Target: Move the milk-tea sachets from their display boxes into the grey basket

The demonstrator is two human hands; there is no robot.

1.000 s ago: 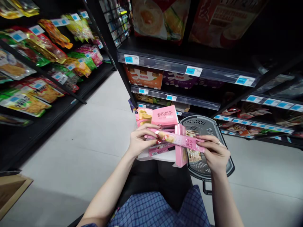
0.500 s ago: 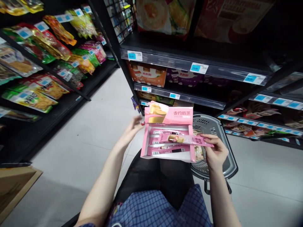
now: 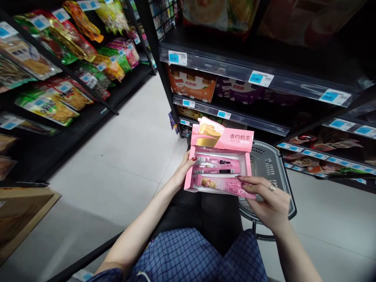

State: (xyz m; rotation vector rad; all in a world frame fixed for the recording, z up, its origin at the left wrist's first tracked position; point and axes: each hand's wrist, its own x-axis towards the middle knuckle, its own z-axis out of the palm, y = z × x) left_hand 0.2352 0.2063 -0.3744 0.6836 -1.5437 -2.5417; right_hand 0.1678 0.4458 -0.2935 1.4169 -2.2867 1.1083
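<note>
A pink milk tea box (image 3: 248,164) with its printed flap raised rests above my lap, tilted a little. Several pink sachets lie inside it. My left hand (image 3: 182,170) grips the box's left wall, the thumb over the rim. With my right hand (image 3: 272,199) I pinch the right end of the front milk tea sachet (image 3: 216,184), which lies along the box's near side with its picture face up. The right end of that sachet reaches over the box's right wall. My right palm is hidden from view.
A grey shopping basket (image 3: 266,164) stands on the floor to the right, partly behind the box. Black shelves (image 3: 199,103) with cartons rise ahead. Bagged snacks (image 3: 48,105) fill the left shelves. A cardboard box (image 3: 26,215) sits on the floor at lower left.
My left hand has come from open beside the box to gripping its left wall. My right hand has lowered the sachet to the box's near side. The view has shifted slightly.
</note>
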